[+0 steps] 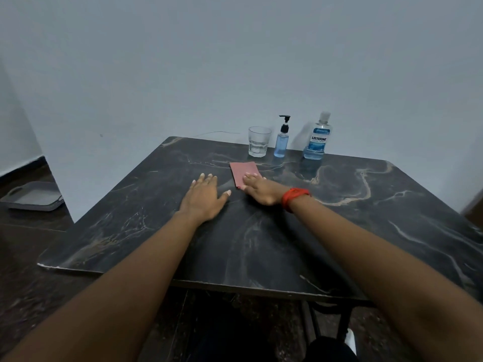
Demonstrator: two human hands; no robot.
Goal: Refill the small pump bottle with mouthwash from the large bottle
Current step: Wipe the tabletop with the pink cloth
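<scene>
A small pump bottle (281,143) with a black pump and some blue liquid stands at the far edge of the dark marble table (130,205). To its right stands the large mouthwash bottle (316,141), capped, holding blue liquid. My left hand (205,198) lies flat on the table, fingers apart, holding nothing. My right hand (258,190), with an orange wristband, rests flat on the near part of a pink cloth (243,172). Both hands are well short of the bottles.
A clear glass tumbler (258,144) stands left of the pump bottle. A grey tray (34,197) lies on the floor to the left. A pale wall rises right behind the table.
</scene>
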